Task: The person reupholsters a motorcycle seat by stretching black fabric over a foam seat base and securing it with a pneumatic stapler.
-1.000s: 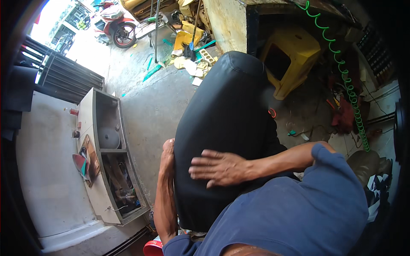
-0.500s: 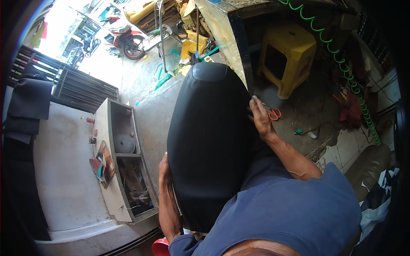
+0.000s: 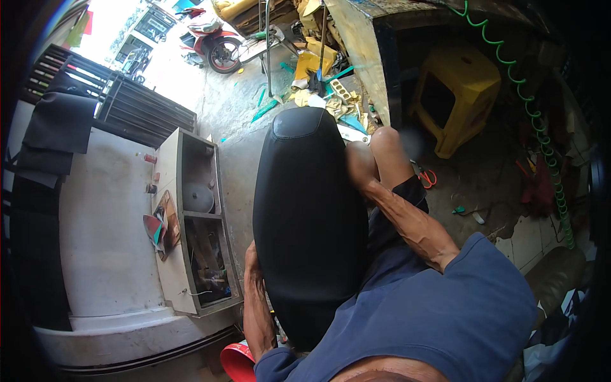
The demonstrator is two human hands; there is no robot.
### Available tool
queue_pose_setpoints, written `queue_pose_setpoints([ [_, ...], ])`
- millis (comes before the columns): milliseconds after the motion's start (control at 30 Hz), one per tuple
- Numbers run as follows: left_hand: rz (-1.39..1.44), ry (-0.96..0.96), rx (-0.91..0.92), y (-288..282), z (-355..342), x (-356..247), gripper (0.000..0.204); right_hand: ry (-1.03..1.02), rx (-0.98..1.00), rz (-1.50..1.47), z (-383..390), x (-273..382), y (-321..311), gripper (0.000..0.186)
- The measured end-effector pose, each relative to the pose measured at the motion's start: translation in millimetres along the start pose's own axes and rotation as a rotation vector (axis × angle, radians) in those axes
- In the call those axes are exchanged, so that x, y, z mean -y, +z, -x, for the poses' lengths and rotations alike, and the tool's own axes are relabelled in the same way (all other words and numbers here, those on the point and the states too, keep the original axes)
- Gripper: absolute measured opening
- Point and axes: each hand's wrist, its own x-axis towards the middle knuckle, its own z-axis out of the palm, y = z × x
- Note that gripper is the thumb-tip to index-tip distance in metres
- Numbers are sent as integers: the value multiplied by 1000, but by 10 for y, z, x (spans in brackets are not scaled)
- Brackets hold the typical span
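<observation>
1. The black motorcycle seat [image 3: 310, 210] lay in the centre of the view, on the person's lap, with its narrow end pointing to 12 o'clock.
2. The left hand [image 3: 251, 267] pressed on the seat's edge at 8 o'clock; its fingers went under the edge, so I could not tell if they were clenched.
3. The right hand [image 3: 358, 167] was at the seat's edge at 2 o'clock, touching it; the fingers were hidden behind the seat, and their state could not be told.
4. A bare knee [image 3: 389, 146] stood just beside the right hand.
5. At 9 o'clock stood a pale shelf cabinet [image 3: 167, 254] with clutter inside.
6. At 1 o'clock was a yellow plastic stool [image 3: 459, 95], and a green coiled hose [image 3: 541, 146] ran near it.
7. A red scooter [image 3: 213, 41] was parked far away at 11 o'clock.
</observation>
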Motion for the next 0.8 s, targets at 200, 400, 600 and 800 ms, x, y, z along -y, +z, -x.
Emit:
queue_pose_setpoints([
  [200,-112,-61,50,-560,-493,300,42,1,51,42,-80,-19,223,87],
  [400,-91,-109,-58,245,102,-208,50,-84,-164,95,392,-7,-316,65],
  [600,16,227,121,1156,1908,-1106,47,-518,148,72,1965,-29,60,84],
  [800,-737,720,-130,2436,2040,-779,18,-632,324,278,1561,178,-95,41],
])
